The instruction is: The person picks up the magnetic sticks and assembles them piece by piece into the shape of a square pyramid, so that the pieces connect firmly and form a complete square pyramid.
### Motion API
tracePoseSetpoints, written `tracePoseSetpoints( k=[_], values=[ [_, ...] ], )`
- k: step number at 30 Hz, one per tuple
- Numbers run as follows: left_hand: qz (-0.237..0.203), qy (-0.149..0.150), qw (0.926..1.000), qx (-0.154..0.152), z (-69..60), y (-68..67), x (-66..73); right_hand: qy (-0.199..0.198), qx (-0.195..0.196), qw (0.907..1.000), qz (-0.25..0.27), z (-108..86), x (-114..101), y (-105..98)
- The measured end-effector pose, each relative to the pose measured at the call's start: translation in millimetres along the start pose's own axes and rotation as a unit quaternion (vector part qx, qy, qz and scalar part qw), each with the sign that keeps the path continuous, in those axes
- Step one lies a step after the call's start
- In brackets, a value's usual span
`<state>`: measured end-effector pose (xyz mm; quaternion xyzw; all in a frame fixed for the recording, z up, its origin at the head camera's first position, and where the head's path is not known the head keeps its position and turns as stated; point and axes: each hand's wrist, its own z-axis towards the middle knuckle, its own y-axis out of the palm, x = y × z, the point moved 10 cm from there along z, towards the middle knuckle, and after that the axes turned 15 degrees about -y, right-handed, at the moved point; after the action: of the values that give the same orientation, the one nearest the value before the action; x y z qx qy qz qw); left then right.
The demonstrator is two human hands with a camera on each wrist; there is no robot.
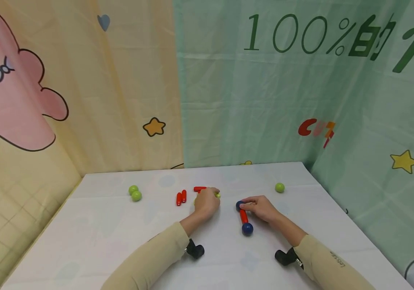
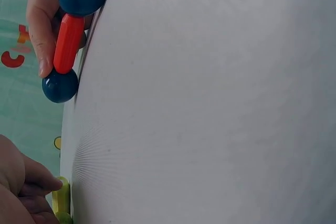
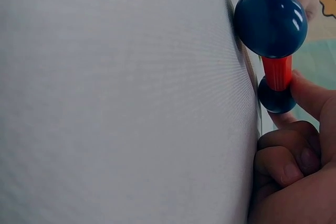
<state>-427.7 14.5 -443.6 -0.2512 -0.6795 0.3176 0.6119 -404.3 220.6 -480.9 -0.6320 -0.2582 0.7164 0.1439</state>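
Note:
My right hand (image 1: 261,207) pinches the far blue ball (image 1: 239,206) at one end of a red rod (image 1: 244,216). At the rod's near end a second blue ball (image 1: 247,229) is attached, larger in the right wrist view. The right thumb lies where ball and rod meet. My left hand (image 1: 207,202) reaches down among small parts at mid-table. In the left wrist view, one of its fingertips touches a yellow-green rod (image 2: 61,195), with a green ball (image 2: 64,217) beside it. Whether the left fingers close round the rod is hidden.
Two red rods (image 1: 181,197) lie left of the left hand, and another red rod (image 1: 199,189) just beyond it. Two green balls (image 1: 134,193) sit farther left. A single green ball (image 1: 279,187) is at the back right. Printed curtains (image 1: 228,100) border the white table (image 1: 83,233).

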Motion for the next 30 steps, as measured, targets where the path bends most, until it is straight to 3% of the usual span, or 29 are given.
tracePoseSetpoints(
  k=[5, 11, 30],
  values=[
    [0.029, 0.013, 0.9995, 0.004, -2.2, 1.8, 1.4, 0.004, 0.002, 0.9999, 0.011, -0.2, 1.6, 0.5],
    [0.01, -0.011, 0.9998, 0.015, 0.0, 0.9, -6.3, 0.005, 0.001, 0.9999, 0.014, -0.8, 2.0, 1.7],
    [0.003, -0.021, 0.9997, 0.012, -0.9, 2.6, -6.2, 0.007, 0.01, 0.9999, 0.008, -2.8, -0.6, -0.1]
  ],
)
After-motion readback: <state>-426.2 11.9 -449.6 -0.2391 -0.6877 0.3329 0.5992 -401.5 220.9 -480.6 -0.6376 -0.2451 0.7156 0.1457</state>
